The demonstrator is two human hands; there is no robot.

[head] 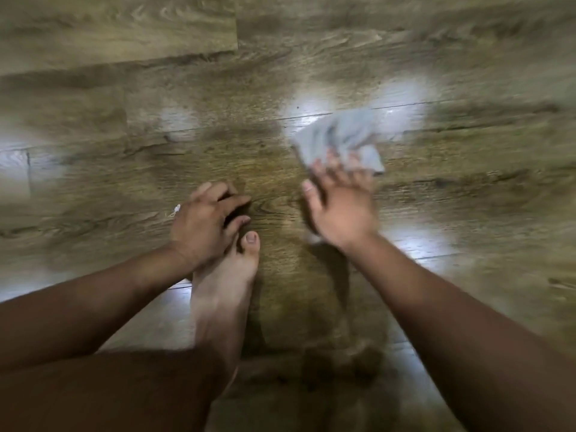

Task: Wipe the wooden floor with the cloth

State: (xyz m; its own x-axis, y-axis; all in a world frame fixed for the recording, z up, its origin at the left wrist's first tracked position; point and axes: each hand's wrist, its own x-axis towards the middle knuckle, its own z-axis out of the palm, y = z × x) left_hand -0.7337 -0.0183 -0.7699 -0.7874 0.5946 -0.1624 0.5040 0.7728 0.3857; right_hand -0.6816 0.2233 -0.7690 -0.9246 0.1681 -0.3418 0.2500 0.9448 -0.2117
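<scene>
Hands, item one: both yours, bare, well apart, forearms coming in from 7 and 5 o'clock.

1. Bare foot (pixel 227 291), 6 o'clock, flat on the boards, big toe just beside the left hand.
2. Left hand (pixel 205 222), 9 o'clock of centre. Fingers are bent with tips on the floor, bracing you and holding nothing.
3. White scrap (pixel 176 210), touching or just beside the left hand's outer edge; too small to identify.
4. Right hand (pixel 339 210), 3 o'clock. Fingers are spread over the near edge of the cloth, pressing rather than gripping as far as the blur allows.
5. Cloth (pixel 339 135), grey, bunched, at 1 o'clock, lying on the wooden floor (pixel 156 73) and reaching into a bright glare patch.
6. Far boards, 10 to 2 o'clock — grain and seams, blurred.

Hazards, as judged:
- Bunched cloth meets the boards in only a few places, so streaks and missed strips are likely.
- Held only at its near edge, the cloth could slide out from under your fingers on a hard push.
- If the shine is moisture, your braced hand or foot may slip — and the foot may mark wiped boards.
</scene>
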